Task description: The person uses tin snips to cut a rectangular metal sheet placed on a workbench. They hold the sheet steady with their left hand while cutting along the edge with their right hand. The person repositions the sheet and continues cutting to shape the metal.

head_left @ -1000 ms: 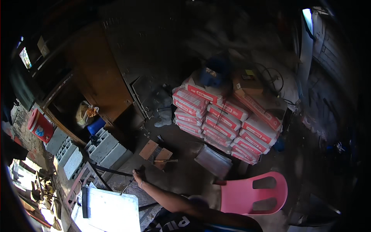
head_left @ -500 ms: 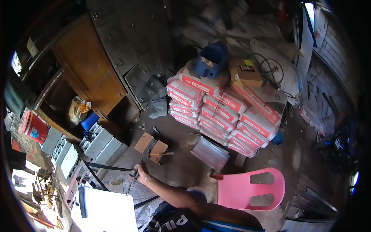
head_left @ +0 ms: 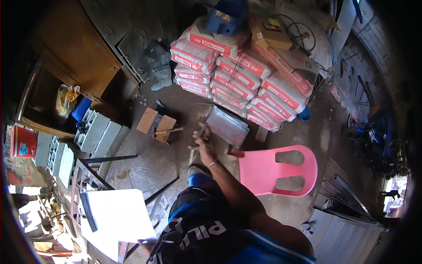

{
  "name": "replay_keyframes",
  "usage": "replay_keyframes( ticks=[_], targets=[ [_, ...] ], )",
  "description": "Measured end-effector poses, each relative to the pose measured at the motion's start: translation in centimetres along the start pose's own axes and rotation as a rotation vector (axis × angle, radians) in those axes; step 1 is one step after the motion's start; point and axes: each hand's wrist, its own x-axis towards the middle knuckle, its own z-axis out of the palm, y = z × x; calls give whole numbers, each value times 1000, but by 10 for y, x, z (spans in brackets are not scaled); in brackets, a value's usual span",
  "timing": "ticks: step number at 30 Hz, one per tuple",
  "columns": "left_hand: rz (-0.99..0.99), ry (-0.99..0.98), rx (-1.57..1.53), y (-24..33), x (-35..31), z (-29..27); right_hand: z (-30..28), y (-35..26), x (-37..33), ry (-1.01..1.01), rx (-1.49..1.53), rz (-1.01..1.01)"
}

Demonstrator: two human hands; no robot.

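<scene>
My right hand (head_left: 204, 147) reaches out over the floor, left of the pink plastic chair (head_left: 255, 165). Its fingers are closed around a dark slim tool (head_left: 203, 130), whose kind I cannot make out. Low in the picture, by the corner of a bright white panel (head_left: 116, 215), part of my left hand (head_left: 144, 246) shows; its fingers are mostly hidden. Around the panel stands a metal frame with dark bars (head_left: 161, 192). Beyond my right hand, a hammer (head_left: 169, 131) with a wooden handle lies across a small wooden stool (head_left: 148, 122).
Stacked cement bags (head_left: 237, 75) fill the far middle, with a blue plastic container (head_left: 226, 17) and a cardboard box (head_left: 270, 35) on top. A wrapped flat pack (head_left: 227, 125) lies before them. Hollow blocks (head_left: 94, 132) and a red cooler (head_left: 24, 141) stand left. Metal sheets (head_left: 340, 237) lean at lower right.
My right hand has swung right, away from the metal frame, with the dark tool in it. The view has shifted, and my left hand now shows beside the white panel.
</scene>
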Motion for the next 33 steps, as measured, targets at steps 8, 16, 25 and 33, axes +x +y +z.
replay_keyframes(
  ticks=[8,16,25,33],
  targets=[
    [-20,126,16,14,-34,26,-212,79,59,360,-734,-317],
    [3,324,11,28,-84,114,-262,37,180,335,-686,71],
    [-70,308,61,35,-108,322,-319,-2,333,264,-1010,256],
    [-101,291,107,59,-112,398,-379,79,367,180,-957,122]
  ],
)
